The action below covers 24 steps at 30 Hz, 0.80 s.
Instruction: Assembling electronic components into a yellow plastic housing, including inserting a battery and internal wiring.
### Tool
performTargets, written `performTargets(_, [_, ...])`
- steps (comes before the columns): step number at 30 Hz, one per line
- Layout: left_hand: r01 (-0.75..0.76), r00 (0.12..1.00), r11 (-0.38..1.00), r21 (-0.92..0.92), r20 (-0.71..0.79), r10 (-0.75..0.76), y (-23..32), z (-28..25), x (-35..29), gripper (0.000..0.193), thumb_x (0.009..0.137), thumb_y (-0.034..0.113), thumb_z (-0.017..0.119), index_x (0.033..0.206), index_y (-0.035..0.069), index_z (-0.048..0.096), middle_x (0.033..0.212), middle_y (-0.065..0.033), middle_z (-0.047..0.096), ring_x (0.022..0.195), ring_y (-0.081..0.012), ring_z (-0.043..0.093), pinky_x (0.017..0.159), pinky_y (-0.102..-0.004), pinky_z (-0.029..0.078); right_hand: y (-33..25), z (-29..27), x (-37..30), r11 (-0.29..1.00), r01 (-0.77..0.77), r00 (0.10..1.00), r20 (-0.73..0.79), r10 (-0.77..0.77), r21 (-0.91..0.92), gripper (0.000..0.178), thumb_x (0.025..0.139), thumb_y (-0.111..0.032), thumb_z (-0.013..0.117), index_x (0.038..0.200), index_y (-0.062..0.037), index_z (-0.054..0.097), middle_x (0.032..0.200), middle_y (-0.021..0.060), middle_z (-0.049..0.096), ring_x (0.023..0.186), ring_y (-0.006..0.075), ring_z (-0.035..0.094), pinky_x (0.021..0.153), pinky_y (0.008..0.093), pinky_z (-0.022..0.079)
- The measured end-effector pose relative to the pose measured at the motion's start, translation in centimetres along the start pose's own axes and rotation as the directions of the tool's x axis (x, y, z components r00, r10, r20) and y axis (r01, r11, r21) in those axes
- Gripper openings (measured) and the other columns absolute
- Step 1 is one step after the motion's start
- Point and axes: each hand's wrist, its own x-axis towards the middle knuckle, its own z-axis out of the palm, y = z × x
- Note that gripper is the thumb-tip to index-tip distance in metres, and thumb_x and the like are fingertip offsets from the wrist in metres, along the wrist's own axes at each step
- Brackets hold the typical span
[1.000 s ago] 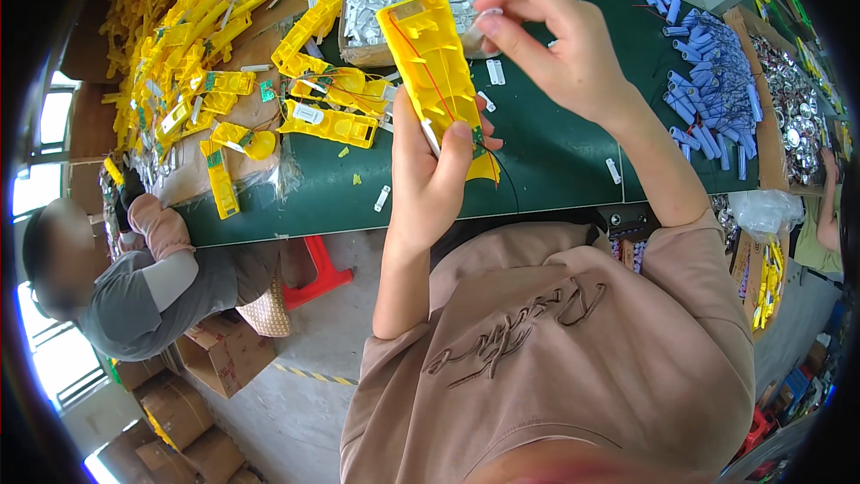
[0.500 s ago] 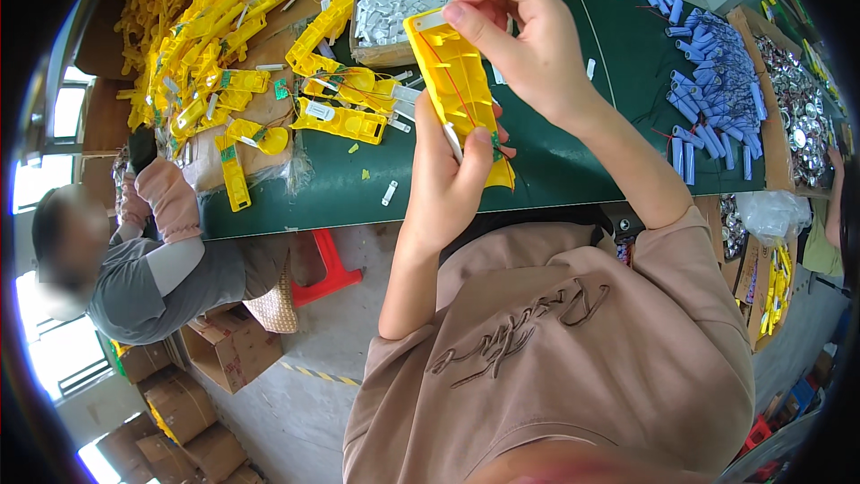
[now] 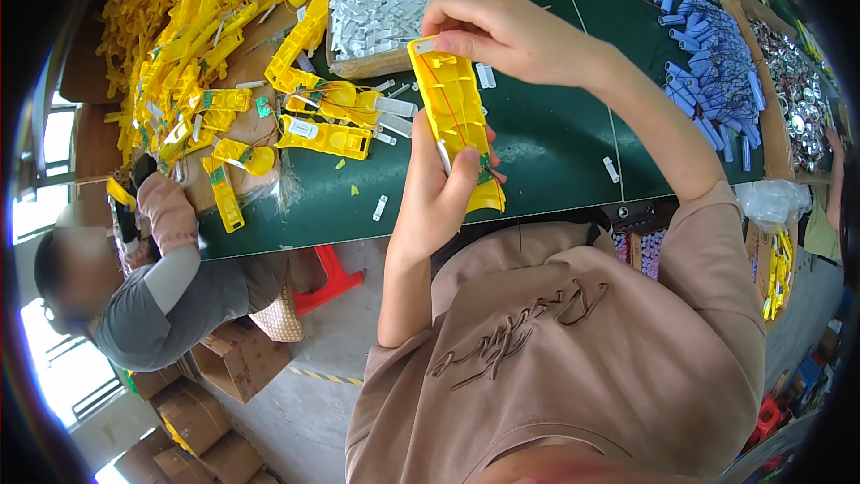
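Note:
In front of me, over the table's near part, a yellow plastic casing is held up at a tilt. Its hollow side shows ribs, a red wire along the length, and a small green circuit board at the lower end. My left hand is closed round that lower end, its thumb pressed beside the board. At the casing's top end, a small white piece lies at the corner. My right hand pinches this top end between thumb and fingers; some of its fingertips are hidden behind the casing.
Several yellow casings lie left on the green table, near a heap of them. A box of small white pieces stands behind. Blue wired cylinders and a box of shiny round parts are right. A co-worker sits left.
My right hand has come down and turned flatter, its thumb and fingers still at the casing's top end. My left hand still grips the lower end. The co-worker now holds a yellow piece.

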Motion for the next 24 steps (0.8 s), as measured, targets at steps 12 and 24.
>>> performTargets(12, [0.093, 0.994, 0.992, -0.084, 0.062, -0.088, -2.3, -1.3, 1.7, 0.032, 0.083, 0.003, 0.038, 0.114, 0.000, 0.030, 0.097, -0.0115, 0.047, 0.077, -0.0150, 0.052, 0.065, -0.0310, 0.051, 7.5, -8.2, -7.8, 0.697, -0.540, 0.833, -0.183, 0.522, -0.471, 0.025, 0.084, -0.020, 0.050, 0.105, -0.0062, 0.052, 0.080, 0.0058, 0.056, 0.072, 0.0180, 0.055, 0.060, 0.0291, 0.045])
performTargets(24, [0.120, 0.985, 0.992, -0.037, 0.126, -0.115, -2.6, -0.2, 4.2, 0.032, 0.083, 0.003, 0.036, 0.115, 0.001, 0.031, 0.096, -0.0112, 0.048, 0.077, -0.0141, 0.052, 0.065, -0.0314, 0.051, 22.9, -15.9, -14.7, -0.018, -0.559, 0.787, -0.537, 0.304, -0.829, 0.015, 0.079, -0.014, 0.050, 0.087, -0.0034, 0.057, 0.078, 0.0135, 0.060, 0.072, 0.0280, 0.059, 0.065, 0.0374, 0.048])
